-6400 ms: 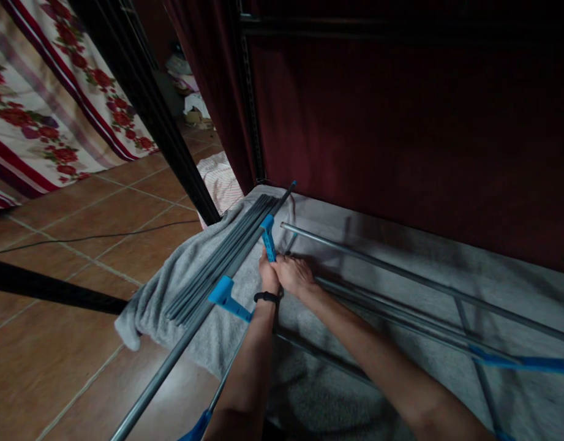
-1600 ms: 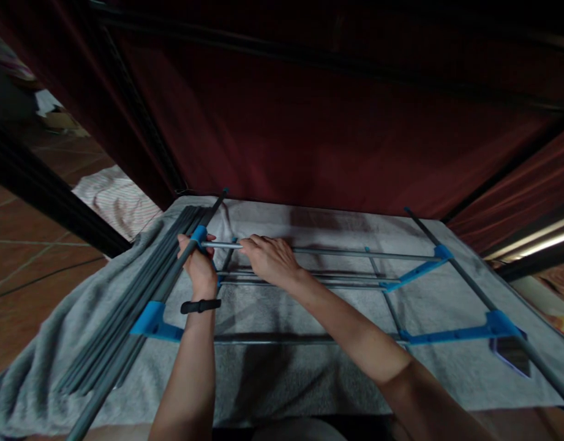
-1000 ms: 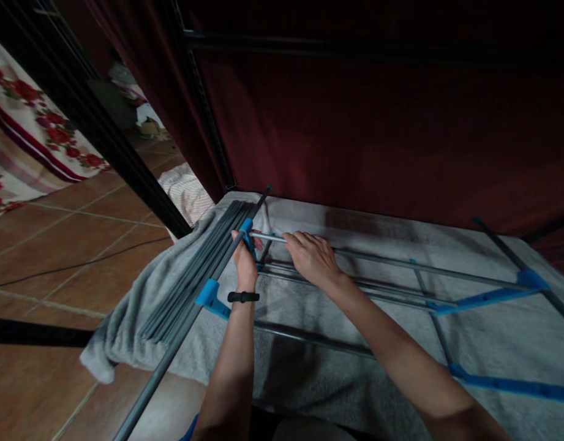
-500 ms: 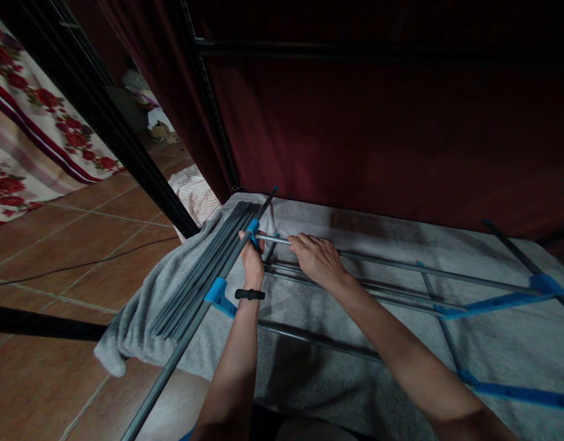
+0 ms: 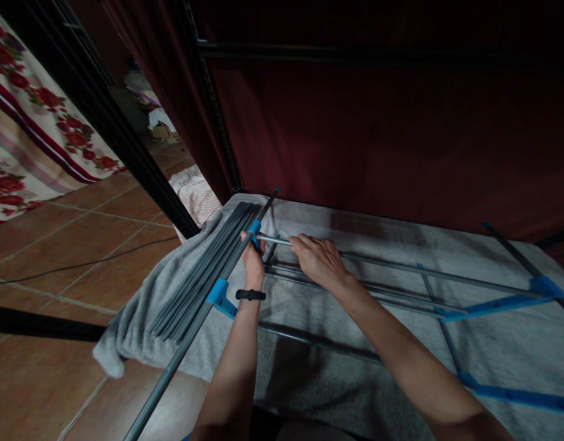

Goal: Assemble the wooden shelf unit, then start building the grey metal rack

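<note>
My left hand, with a black band on its wrist, is closed around a blue plastic connector on a long grey pole. My right hand grips a thin grey metal rod from above, near its left end. That end meets the blue connector by my left fingers; how deep it sits I cannot tell. The rod's far end reaches a blue bracket at the right. Lower on the pole is a second blue bracket, partly behind my left forearm.
A bundle of several loose grey tubes lies left of the pole on a grey blanket. More rods and another blue bracket lie to the right. Black bed posts and a maroon curtain stand around. A cable crosses the tiled floor.
Almost nothing differs. The pole and connectors appear shifted very slightly right, while both hands keep their hold.
</note>
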Available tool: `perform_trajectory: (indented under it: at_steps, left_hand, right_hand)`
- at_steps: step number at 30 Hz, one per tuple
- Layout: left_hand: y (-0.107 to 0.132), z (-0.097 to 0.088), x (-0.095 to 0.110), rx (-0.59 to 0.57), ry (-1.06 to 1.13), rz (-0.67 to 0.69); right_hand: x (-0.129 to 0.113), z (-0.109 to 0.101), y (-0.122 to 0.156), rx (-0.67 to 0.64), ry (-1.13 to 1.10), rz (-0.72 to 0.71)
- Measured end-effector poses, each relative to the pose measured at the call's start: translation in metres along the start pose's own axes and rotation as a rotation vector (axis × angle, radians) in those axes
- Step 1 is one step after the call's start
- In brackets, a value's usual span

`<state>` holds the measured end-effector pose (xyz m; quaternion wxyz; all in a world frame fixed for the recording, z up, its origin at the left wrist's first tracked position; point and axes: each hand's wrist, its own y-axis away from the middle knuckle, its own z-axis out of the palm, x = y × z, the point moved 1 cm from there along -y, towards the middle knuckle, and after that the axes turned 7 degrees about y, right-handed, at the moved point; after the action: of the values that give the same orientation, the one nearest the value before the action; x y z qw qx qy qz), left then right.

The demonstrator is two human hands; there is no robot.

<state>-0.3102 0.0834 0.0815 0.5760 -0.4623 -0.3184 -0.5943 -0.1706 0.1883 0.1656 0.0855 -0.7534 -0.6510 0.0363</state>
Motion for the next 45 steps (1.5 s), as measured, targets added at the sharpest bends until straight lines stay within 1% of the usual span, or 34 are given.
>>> perform_trajectory:
  at_steps: [4, 7, 12, 15, 18, 20, 22, 25, 27, 29, 33, 38, 41, 45]
  left_hand:
    - [0.0, 0.0, -0.004, 0.024, 0.009, 0.054]
    - [0.0, 0.0, -0.005, 0.035, 0.014, 0.054]
    - [0.0, -0.001, -0.005, 0.0, -0.006, 0.061]
    - [-0.002, -0.001, -0.006, 0.027, 0.013, 0.038]
    - [-0.005, 0.0, -0.007, 0.059, 0.061, 0.028]
    - [-0.007, 0.002, -0.007, 0.044, 0.067, 0.042]
    - [-0.007, 0.004, -0.005, 0.033, 0.064, 0.046]
    - [-0.006, 0.008, 0.0, 0.064, 0.085, 0.056]
    - [-0.005, 0.011, 0.003, 0.065, 0.092, 0.084]
    - [-0.005, 0.012, 0.004, 0.043, 0.082, 0.1]
    - [-0.007, 0.011, 0.004, 0.035, 0.099, 0.087]
    - [-0.012, 0.008, -0.002, 0.084, 0.112, 0.047]
    - [-0.014, 0.008, -0.004, 0.1, 0.106, 0.045]
    - [-0.014, 0.01, -0.002, 0.13, 0.079, 0.023]
  right_hand:
    - [-0.001, -0.002, -0.001, -0.029, -0.005, 0.012]
    - [-0.001, -0.005, -0.001, -0.029, -0.02, 0.006]
    - [-0.001, -0.009, -0.003, -0.039, -0.049, 0.011]
    - [0.0, -0.011, -0.003, -0.045, -0.064, 0.007]
    - [0.002, -0.012, -0.005, -0.024, -0.082, -0.007]
    - [0.004, -0.011, -0.007, -0.006, -0.087, -0.017]
    - [0.007, -0.01, -0.008, 0.013, -0.089, -0.033]
    - [0.009, -0.009, -0.011, 0.028, -0.099, -0.052]
    - [0.01, -0.009, -0.013, 0.009, -0.113, -0.056]
    - [0.012, -0.008, -0.015, -0.013, -0.128, -0.057]
    - [0.014, -0.007, -0.019, -0.023, -0.15, -0.066]
    - [0.017, -0.009, -0.023, -0.086, -0.199, -0.064]
    - [0.016, -0.008, -0.023, -0.063, -0.194, -0.068]
    - [0.01, -0.001, -0.019, 0.044, -0.129, -0.058]
